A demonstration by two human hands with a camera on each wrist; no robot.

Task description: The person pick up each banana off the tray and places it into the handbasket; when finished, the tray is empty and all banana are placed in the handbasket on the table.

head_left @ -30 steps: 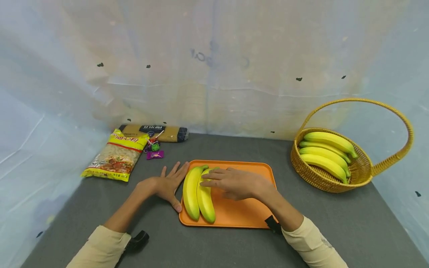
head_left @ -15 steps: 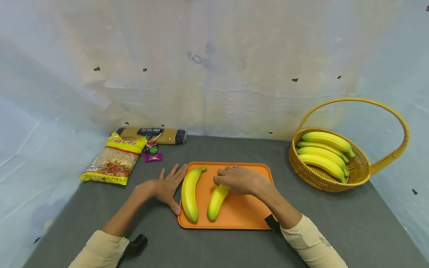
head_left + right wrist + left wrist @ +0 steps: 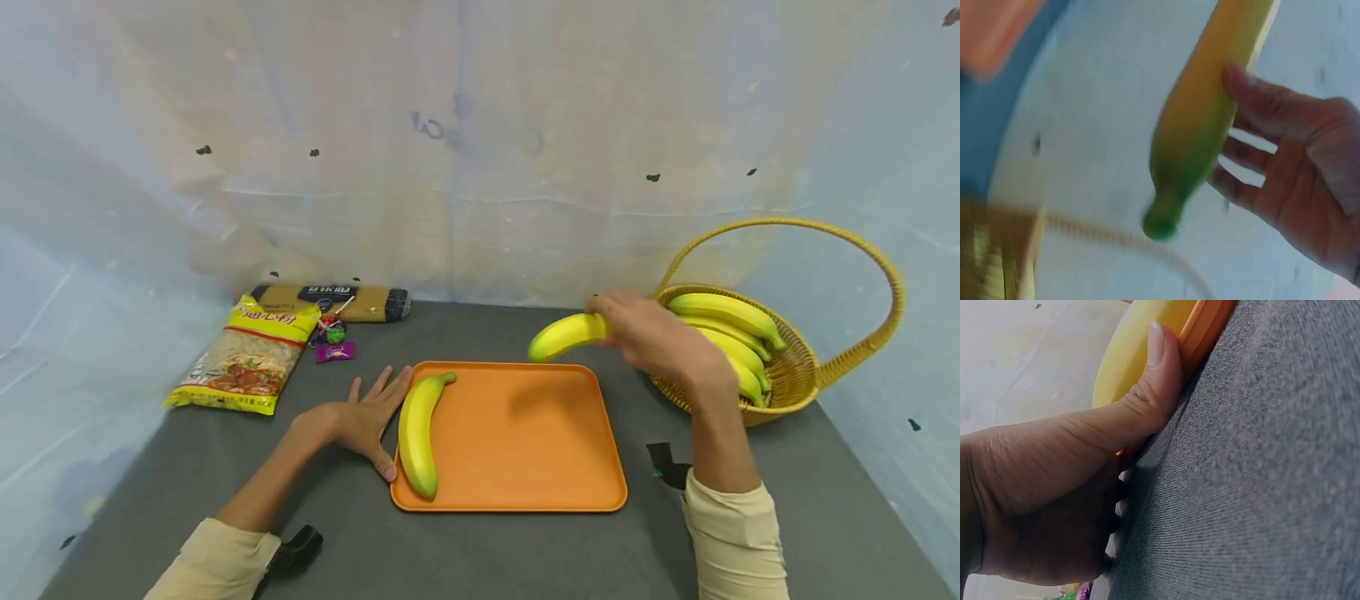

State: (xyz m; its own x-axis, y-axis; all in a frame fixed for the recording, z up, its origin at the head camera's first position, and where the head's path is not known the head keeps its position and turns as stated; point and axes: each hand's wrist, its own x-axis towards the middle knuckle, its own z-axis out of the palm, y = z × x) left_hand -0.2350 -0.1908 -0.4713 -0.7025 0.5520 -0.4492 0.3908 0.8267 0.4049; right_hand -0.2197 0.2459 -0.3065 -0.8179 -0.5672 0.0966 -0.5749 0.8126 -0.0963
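Observation:
In the head view my right hand (image 3: 648, 333) holds a banana (image 3: 567, 337) in the air between the orange tray (image 3: 525, 433) and the wicker basket (image 3: 806, 392). The right wrist view shows thumb and fingers pinching this banana (image 3: 1200, 106) near its green stem end. My left hand (image 3: 365, 423) rests at the tray's left edge with fingers spread and thumb on the rim side. Another banana (image 3: 418, 437) lies along the left side of the tray, just beside that hand. Several bananas (image 3: 727, 317) lie inside the basket, partly hidden by my right hand and wrist.
The basket's tall handle (image 3: 795, 222) arches over its opening. At the back left lie a yellow food bag (image 3: 247, 354), a spaghetti pack (image 3: 337, 302), a purple-wrapped candy (image 3: 335, 352) and lollipops (image 3: 333, 332). A plastic sheet (image 3: 525, 167) hangs behind the grey table.
My right hand has taken hold of the right-hand banana on the tray, lifted it and carried it rightward toward the basket. My left hand stays at the tray's left edge.

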